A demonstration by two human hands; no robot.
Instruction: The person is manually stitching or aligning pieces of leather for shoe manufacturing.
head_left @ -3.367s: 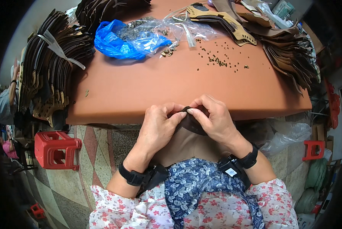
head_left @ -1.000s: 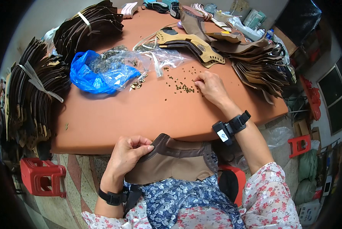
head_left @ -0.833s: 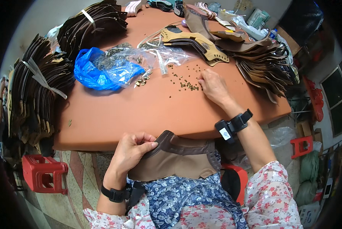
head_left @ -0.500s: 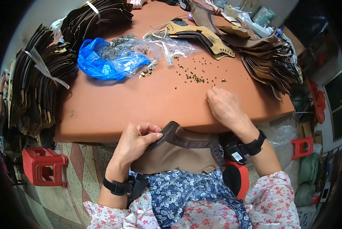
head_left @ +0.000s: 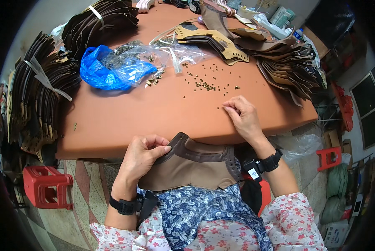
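Observation:
My left hand [head_left: 143, 152] is closed, thumb and fingers pinching the corner of a brown leather shoe upper [head_left: 187, 171]. The upper lies across my lap against the table's front edge, its darker trim upward and a row of holes at its right end. Over the tabletop, my right hand [head_left: 242, 117] is closed with thumb and forefinger together; whether a tiny piece sits between them I cannot make out. One small metal eyelet [head_left: 218, 108] lies just left of those fingertips. Beyond is a scatter of small brass-coloured eyelets [head_left: 206, 86].
A blue plastic bag [head_left: 96, 73] and a clear bag hold metal bits at the table's [head_left: 154, 111] middle left. Tied stacks of dark leather pieces [head_left: 43, 96] stand left; brown pieces [head_left: 290, 69] fan out right. Tan uppers [head_left: 212, 39] lie behind. Red stools [head_left: 47, 188] flank the table.
My right hand has turned and drawn slightly away from the eyelet scatter, so its thumb and forefinger now show beside a single eyelet. My left hand keeps its pinch. The view has shifted a little.

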